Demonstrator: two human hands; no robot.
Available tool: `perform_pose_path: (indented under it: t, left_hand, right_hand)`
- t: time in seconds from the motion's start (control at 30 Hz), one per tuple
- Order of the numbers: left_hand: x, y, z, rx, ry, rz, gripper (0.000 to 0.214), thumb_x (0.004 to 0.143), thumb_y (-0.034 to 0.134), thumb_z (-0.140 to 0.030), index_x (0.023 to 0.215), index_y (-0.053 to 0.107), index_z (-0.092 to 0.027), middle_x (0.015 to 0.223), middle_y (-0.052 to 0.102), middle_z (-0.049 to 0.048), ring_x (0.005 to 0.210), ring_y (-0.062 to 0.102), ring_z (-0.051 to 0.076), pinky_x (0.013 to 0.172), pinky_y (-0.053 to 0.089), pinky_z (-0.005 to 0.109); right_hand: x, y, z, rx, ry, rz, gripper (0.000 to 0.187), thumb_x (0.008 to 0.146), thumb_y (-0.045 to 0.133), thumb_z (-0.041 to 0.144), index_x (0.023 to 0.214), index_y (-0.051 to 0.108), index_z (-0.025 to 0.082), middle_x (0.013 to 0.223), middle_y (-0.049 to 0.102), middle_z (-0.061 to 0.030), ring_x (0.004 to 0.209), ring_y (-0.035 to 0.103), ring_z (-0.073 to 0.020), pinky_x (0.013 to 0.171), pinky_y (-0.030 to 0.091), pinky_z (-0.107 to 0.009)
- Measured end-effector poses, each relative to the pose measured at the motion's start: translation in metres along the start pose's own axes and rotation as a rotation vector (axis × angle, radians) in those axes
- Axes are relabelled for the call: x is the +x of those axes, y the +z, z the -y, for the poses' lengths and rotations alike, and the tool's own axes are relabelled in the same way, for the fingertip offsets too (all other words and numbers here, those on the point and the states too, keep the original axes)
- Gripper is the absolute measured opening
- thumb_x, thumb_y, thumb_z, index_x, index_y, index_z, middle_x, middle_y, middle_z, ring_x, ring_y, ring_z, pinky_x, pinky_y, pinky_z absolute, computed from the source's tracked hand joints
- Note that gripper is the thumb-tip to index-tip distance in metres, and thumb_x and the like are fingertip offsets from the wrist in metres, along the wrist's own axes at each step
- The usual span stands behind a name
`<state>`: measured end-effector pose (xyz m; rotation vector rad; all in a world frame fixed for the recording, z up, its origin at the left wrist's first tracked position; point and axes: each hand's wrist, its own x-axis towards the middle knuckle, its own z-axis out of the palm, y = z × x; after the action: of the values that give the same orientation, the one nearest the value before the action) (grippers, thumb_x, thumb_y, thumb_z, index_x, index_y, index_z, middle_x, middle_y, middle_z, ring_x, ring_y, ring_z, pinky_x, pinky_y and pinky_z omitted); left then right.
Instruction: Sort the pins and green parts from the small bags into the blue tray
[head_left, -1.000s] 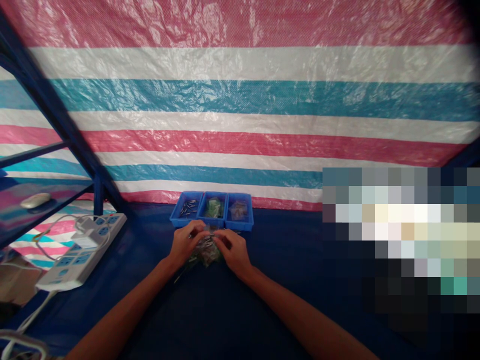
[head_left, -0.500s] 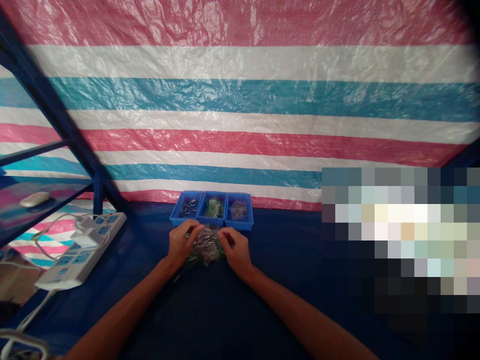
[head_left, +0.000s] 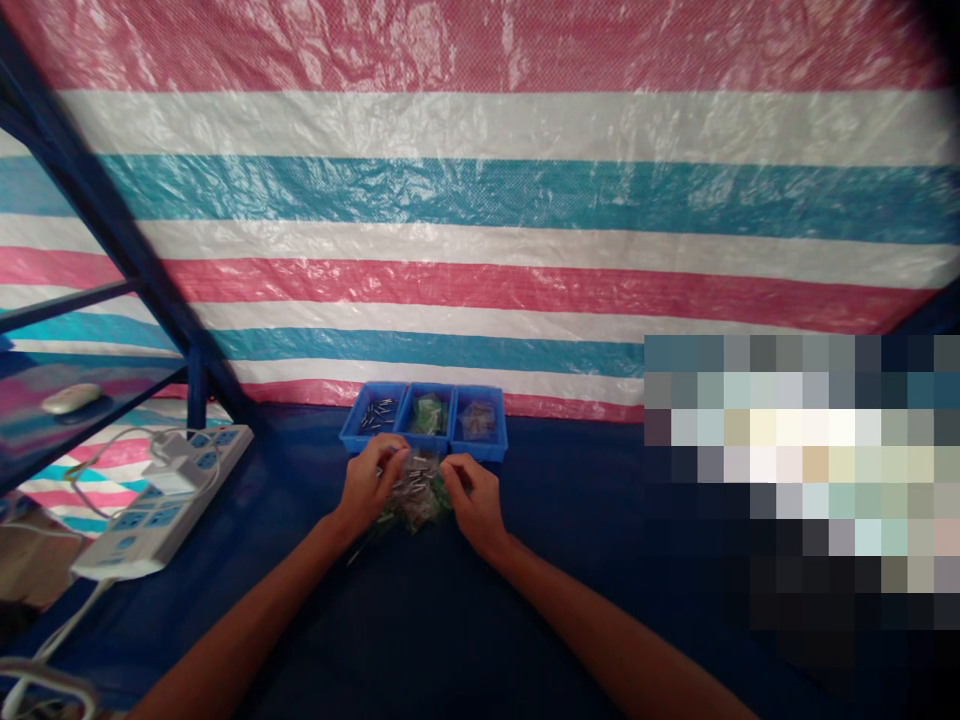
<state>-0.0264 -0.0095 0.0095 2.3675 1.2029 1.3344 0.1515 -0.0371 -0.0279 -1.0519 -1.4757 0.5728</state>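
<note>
A small heap of clear plastic bags (head_left: 417, 497) with metal pins and green parts lies on the dark blue table (head_left: 570, 560). My left hand (head_left: 367, 488) rests on the heap's left side with fingers curled and pinched at the top of it. My right hand (head_left: 471, 497) is on the heap's right side, its fingers also pinched together at a bag's edge. Just behind the heap stand three small blue bins in a row: the left bin (head_left: 372, 420) holds metal pins, the middle bin (head_left: 427, 416) green parts, the right bin (head_left: 478, 421) small clear bags.
A white power strip (head_left: 154, 505) with plugs and cables lies at the left of the table. A blue metal rack (head_left: 112, 250) with a white mouse (head_left: 69, 398) on its shelf stands at the far left. A striped tarp (head_left: 495, 200) hangs behind.
Both hands shifted slightly on the heap; the fingers of each have drawn in toward the bags. The bins and the rest stay put.
</note>
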Motion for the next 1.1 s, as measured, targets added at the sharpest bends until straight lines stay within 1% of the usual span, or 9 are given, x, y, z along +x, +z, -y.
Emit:
perform_pose_path:
  t: [0.1, 0.23, 0.3, 0.4, 0.47, 0.6, 0.73, 0.93, 1.1]
  left_hand:
    - [-0.001, 0.003, 0.002, 0.021, 0.055, 0.039, 0.019, 0.089, 0.052, -0.028, 0.103, 0.058, -0.016, 0.100, 0.064, 0.0070, 0.068, 0.060, 0.011, 0.064, 0.050, 0.022]
    - [-0.002, 0.005, 0.006, 0.036, 0.112, 0.029, 0.028, 0.087, 0.056, -0.031, 0.112, 0.059, -0.018, 0.108, 0.063, 0.0091, 0.068, 0.062, 0.011, 0.062, 0.053, 0.023]
    - [-0.002, 0.005, 0.009, 0.048, 0.144, 0.025, 0.025, 0.088, 0.056, -0.030, 0.109, 0.061, -0.019, 0.106, 0.064, 0.0082, 0.075, 0.064, 0.013, 0.067, 0.054, 0.024]
    - [-0.001, 0.006, 0.012, 0.061, 0.196, 0.018, 0.017, 0.088, 0.056, -0.025, 0.101, 0.065, -0.019, 0.098, 0.067, 0.0063, 0.089, 0.064, 0.016, 0.080, 0.053, 0.027]
    - [-0.001, 0.006, 0.013, 0.051, 0.217, 0.022, 0.014, 0.089, 0.055, -0.022, 0.096, 0.066, -0.019, 0.094, 0.068, 0.0053, 0.091, 0.063, 0.016, 0.083, 0.051, 0.028]
    - [-0.001, 0.006, 0.013, 0.035, 0.224, 0.059, 0.014, 0.090, 0.051, -0.020, 0.094, 0.064, -0.018, 0.092, 0.067, 0.0055, 0.089, 0.063, 0.015, 0.081, 0.051, 0.027]
    - [-0.001, 0.004, 0.011, 0.026, 0.222, 0.088, 0.014, 0.091, 0.049, -0.020, 0.094, 0.062, -0.017, 0.093, 0.066, 0.0067, 0.089, 0.062, 0.016, 0.080, 0.050, 0.027]
    - [0.000, 0.000, 0.007, 0.042, 0.201, 0.099, 0.016, 0.092, 0.047, -0.022, 0.091, 0.062, -0.016, 0.092, 0.067, 0.0078, 0.088, 0.062, 0.017, 0.080, 0.050, 0.028]
    - [0.000, -0.001, 0.004, 0.045, 0.190, 0.096, 0.018, 0.091, 0.046, -0.023, 0.088, 0.062, -0.017, 0.088, 0.067, 0.0068, 0.083, 0.063, 0.016, 0.077, 0.049, 0.026]
  right_hand:
    - [0.000, 0.000, 0.000, 0.000, -0.003, 0.002, 0.025, 0.092, 0.045, 0.031, 0.080, 0.061, 0.017, 0.070, 0.059, -0.0006, 0.063, 0.052, -0.0127, 0.060, 0.039, -0.022]
    - [-0.001, 0.000, 0.000, 0.001, -0.009, 0.007, 0.026, 0.092, 0.043, 0.032, 0.081, 0.061, 0.017, 0.071, 0.058, -0.0010, 0.064, 0.052, -0.0132, 0.061, 0.040, -0.022]
    - [-0.001, 0.000, 0.000, 0.001, -0.009, 0.008, 0.026, 0.093, 0.043, 0.032, 0.082, 0.061, 0.017, 0.071, 0.059, -0.0011, 0.064, 0.053, -0.0134, 0.062, 0.040, -0.023]
    - [0.000, 0.000, 0.000, 0.000, -0.014, 0.010, 0.026, 0.093, 0.042, 0.032, 0.083, 0.061, 0.017, 0.073, 0.059, -0.0015, 0.066, 0.053, -0.0136, 0.063, 0.040, -0.023]
    - [0.000, 0.000, 0.000, -0.001, -0.021, 0.013, 0.026, 0.093, 0.043, 0.032, 0.082, 0.061, 0.017, 0.072, 0.059, -0.0014, 0.065, 0.053, -0.0134, 0.063, 0.040, -0.023]
    - [0.000, 0.000, 0.000, 0.019, -0.013, 0.024, 0.026, 0.093, 0.042, 0.032, 0.083, 0.060, 0.017, 0.072, 0.059, -0.0016, 0.065, 0.053, -0.0132, 0.061, 0.040, -0.022]
    - [-0.001, 0.000, -0.001, 0.038, 0.012, 0.022, 0.026, 0.093, 0.041, 0.033, 0.089, 0.062, 0.017, 0.075, 0.061, -0.0023, 0.066, 0.056, -0.0137, 0.061, 0.042, -0.022]
    - [-0.002, 0.002, -0.004, 0.035, 0.003, 0.001, 0.023, 0.090, 0.048, 0.034, 0.093, 0.063, 0.017, 0.077, 0.063, -0.0023, 0.066, 0.058, -0.0140, 0.063, 0.044, -0.023]
    - [-0.003, 0.004, -0.006, 0.037, 0.022, -0.003, 0.027, 0.088, 0.050, 0.033, 0.108, 0.061, 0.019, 0.071, 0.061, 0.0000, 0.061, 0.056, -0.0131, 0.059, 0.044, -0.022]
